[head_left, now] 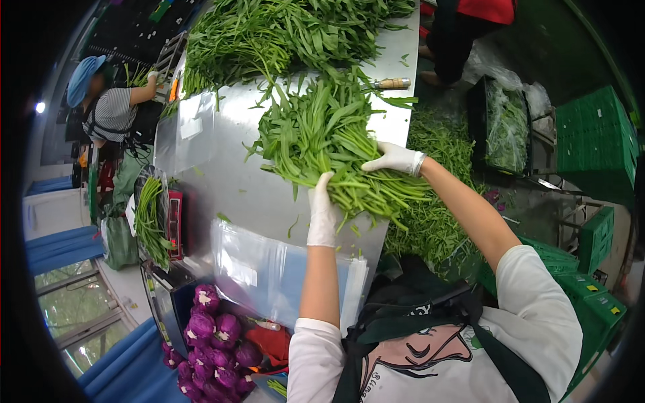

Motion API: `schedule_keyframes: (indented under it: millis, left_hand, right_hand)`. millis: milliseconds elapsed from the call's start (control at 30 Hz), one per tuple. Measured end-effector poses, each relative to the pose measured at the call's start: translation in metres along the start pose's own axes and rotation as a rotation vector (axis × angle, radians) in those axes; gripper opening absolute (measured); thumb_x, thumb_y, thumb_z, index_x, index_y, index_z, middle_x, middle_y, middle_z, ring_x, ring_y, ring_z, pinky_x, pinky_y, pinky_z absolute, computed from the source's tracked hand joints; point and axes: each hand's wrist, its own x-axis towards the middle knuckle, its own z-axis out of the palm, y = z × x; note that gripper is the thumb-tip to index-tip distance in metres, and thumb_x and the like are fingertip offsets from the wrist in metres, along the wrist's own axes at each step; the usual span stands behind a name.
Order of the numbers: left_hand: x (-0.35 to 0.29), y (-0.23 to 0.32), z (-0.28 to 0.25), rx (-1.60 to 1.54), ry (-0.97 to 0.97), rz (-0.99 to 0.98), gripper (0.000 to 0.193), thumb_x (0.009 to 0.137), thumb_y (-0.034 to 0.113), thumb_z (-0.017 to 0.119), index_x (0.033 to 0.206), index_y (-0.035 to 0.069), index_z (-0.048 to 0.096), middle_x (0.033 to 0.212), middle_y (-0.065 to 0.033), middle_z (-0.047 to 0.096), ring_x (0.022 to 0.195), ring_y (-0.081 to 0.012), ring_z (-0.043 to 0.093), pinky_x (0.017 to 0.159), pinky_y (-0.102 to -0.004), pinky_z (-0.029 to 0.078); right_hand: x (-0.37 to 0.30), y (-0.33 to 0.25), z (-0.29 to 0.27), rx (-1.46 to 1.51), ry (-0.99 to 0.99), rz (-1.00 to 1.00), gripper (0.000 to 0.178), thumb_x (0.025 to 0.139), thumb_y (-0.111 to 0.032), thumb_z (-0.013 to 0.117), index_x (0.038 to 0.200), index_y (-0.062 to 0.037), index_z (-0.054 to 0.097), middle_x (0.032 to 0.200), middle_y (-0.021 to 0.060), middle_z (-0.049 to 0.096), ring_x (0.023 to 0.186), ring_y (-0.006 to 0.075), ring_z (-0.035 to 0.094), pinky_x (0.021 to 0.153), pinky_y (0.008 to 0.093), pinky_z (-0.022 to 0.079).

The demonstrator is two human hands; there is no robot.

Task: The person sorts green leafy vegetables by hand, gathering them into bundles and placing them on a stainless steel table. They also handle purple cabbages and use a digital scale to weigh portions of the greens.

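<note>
A loose bunch of water spinach, leafy tops pointing away and pale stems toward me, lies on the metal table. My left hand, in a white glove, grips the near side of the stems with its thumb on top. On the other side my right hand, gloved too, holds the bunch from the right. The leaves and stems partly hide the fingers of both hands. Just beyond the bunch lies a knife with a wooden handle, its blade mostly covered by greens.
A big heap of greens covers the table's far end. Clear plastic bags lie near me, beside purple cabbages. A red scale with greens stands left. Trimmings and green crates are right. Two people stand nearby.
</note>
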Motion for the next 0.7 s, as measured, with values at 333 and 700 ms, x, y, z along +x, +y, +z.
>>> schedule_keyframes:
  millis: [333, 700]
  left_hand:
    - [0.001, -0.036, 0.000, 0.352, 0.163, 0.456, 0.062, 0.069, 0.004, 0.075, 0.123, -0.005, 0.046, 0.121, -0.0124, 0.054, 0.105, -0.0205, 0.052, 0.092, -0.0300, 0.041]
    - [-0.009, -0.011, -0.069, -0.255, -0.113, -0.047, 0.035, 0.075, 0.013, 0.061, 0.107, 0.000, 0.054, 0.101, -0.0124, 0.061, 0.091, -0.0265, 0.060, 0.083, -0.0391, 0.050]
  right_hand:
    - [-0.009, 0.001, 0.030, -0.086, 0.301, -0.049, 0.071, 0.072, -0.038, 0.072, 0.123, 0.0048, 0.047, 0.113, 0.0200, 0.059, 0.103, 0.0244, 0.058, 0.091, 0.0310, 0.043]
    - [0.009, 0.017, 0.004, 0.337, 0.168, -0.029, 0.058, 0.076, -0.032, 0.073, 0.116, 0.0033, 0.051, 0.100, 0.0085, 0.062, 0.088, 0.0150, 0.058, 0.082, 0.0283, 0.047]
